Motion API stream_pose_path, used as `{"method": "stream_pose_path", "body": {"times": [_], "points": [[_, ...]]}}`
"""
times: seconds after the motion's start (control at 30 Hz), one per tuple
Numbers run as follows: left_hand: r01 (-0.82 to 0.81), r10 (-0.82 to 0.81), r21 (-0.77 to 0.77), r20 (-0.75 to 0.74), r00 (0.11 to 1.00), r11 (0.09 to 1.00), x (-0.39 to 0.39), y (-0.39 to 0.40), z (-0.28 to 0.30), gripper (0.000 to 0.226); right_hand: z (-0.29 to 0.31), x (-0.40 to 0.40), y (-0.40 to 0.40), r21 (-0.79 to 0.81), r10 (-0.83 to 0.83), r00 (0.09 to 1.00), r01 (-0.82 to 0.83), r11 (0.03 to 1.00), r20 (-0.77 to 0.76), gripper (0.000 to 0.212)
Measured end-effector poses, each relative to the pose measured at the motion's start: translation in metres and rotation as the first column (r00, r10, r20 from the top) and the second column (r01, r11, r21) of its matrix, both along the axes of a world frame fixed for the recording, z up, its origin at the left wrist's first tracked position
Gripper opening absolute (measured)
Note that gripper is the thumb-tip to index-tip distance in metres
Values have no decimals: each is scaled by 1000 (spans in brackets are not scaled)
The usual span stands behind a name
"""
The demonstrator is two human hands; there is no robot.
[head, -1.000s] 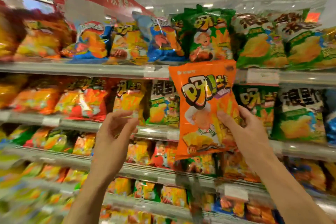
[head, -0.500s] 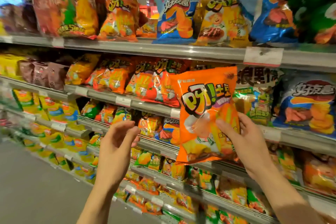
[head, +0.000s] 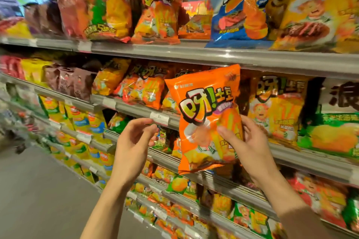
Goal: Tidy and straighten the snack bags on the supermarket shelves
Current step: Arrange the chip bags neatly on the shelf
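Observation:
My right hand [head: 246, 143] grips an orange snack bag [head: 206, 110] by its lower right side, holding it upright in front of the second shelf [head: 136, 108]. My left hand [head: 134, 141] hovers to the left of the bag, fingers loosely curled, holding nothing and apart from the bag. Behind the bag, similar orange bags [head: 145, 89] stand in a row on the second shelf, and one more orange bag [head: 157, 15] stands on the top shelf [head: 194, 54].
Several shelves full of snack bags run from left to right. A blue bag [head: 239, 11] and yellow bags [head: 310, 11] stand on the top shelf. A green bag [head: 336, 128] sits at right. Grey aisle floor [head: 38, 190] lies at lower left.
The view has swung left along the aisle, and new bags have come into sight. My right hand keeps holding the orange bag; my left hand stays empty beside it.

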State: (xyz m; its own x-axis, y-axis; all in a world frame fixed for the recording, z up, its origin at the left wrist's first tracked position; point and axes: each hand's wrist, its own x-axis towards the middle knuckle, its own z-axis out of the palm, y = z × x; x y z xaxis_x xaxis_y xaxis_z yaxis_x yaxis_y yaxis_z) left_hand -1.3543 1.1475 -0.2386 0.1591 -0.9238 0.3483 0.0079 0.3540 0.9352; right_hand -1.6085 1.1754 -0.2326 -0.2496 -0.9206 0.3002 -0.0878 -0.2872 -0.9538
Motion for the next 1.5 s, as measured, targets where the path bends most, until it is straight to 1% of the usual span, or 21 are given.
{"method": "stream_pose_path", "body": {"times": [0.1, 0.2, 0.3, 0.4, 0.57, 0.67, 0.77, 0.8, 0.87, 0.93, 1.03, 1.07, 1.13, 1.17, 1.2, 1.23, 1.3, 1.37, 1.43, 1.5], "points": [[30, -30, 7, 15, 999, 1000, 18, -21, -2, 14, 1, 20, -14, 6, -8, 1000, 8, 1000, -22, 57], [56, -56, -9, 13, 998, 998, 38, -48, 1, 13, 8, 39, -23, -3, -36, 999, 36, 999, -23, 52], [149, -149, -19, 12, 989, 989, 56, -73, 10, 11, 16, 58, -31, -36, -111, 994, 111, 993, -17, 50], [242, -240, -63, 41, 970, 968, 74, -93, 26, 10, 30, 81, -36, -87, -197, 980, 196, 977, -9, 48], [366, -353, -139, 110, 929, 920, 91, -129, 61, 10, 64, 110, -45, -140, -309, 951, 303, 943, -24, 44], [407, -373, -207, 184, 909, 890, 86, -147, 88, 16, 92, 121, -53, -180, -371, 928, 360, 916, -35, 40], [485, -426, -255, 255, 868, 836, 75, -163, 121, 25, 124, 125, -68, -231, -411, 910, 389, 892, -56, 33], [509, -439, -265, 280, 854, 819, 72, -168, 132, 25, 136, 125, -75, -248, -427, 902, 400, 882, -63, 32], [532, -454, -277, 301, 839, 800, 64, -181, 154, 21, 158, 125, -91, -290, -449, 890, 411, 864, -76, 40], [545, -480, -252, 277, 832, 800, 60, -193, 172, 30, 177, 124, -109, -321, -466, 882, 423, 848, -69, 48], [580, -528, -181, 268, 806, 794, 59, -209, 193, 52, 201, 121, -140, -341, -492, 868, 443, 829, -70, 47], [568, -504, -204, 292, 813, 798, 60, -213, 199, 52, 208, 118, -149, -344, -501, 862, 450, 824, -74, 45], [460, -357, -325, 329, 874, 827, 60, -226, 208, 42, 221, 114, -167, -351, -518, 849, 456, 818, -102, 46], [377, -254, -394, 330, 909, 838, 60, -233, 212, 36, 227, 112, -174, -346, -531, 838, 464, 815, -125, 50], [295, -152, -453, 327, 933, 841, 60, -240, 214, 30, 232, 111, -181, -336, -540, 831, 473, 814, -137, 58], [230, -62, -496, 332, 941, 837, 60, -247, 214, 27, 236, 109, -187, -320, -543, 826, 480, 817, -148, 66], [161, 103, -574, 400, 911, 803, 60, -260, 209, 28, 238, 105, -196, -279, -540, 817, 481, 831, -202, 75], [160, 222, -634, 479, 849, 757, 56, -270, 202, 35, 236, 104, -203, -241, -539, 796, 485, 840, -276, 77], [170, 253, -641, 513, 820, 748, 51, -276, 198, 43, 233, 103, -209, -221, -542, 769, 495, 840, -339, 74], [186, 242, -621, 538, 807, 761, 48, -281, 195, 50, 234, 104, -211, -246, -566, 709, 512, 823, -421, 71]]}}
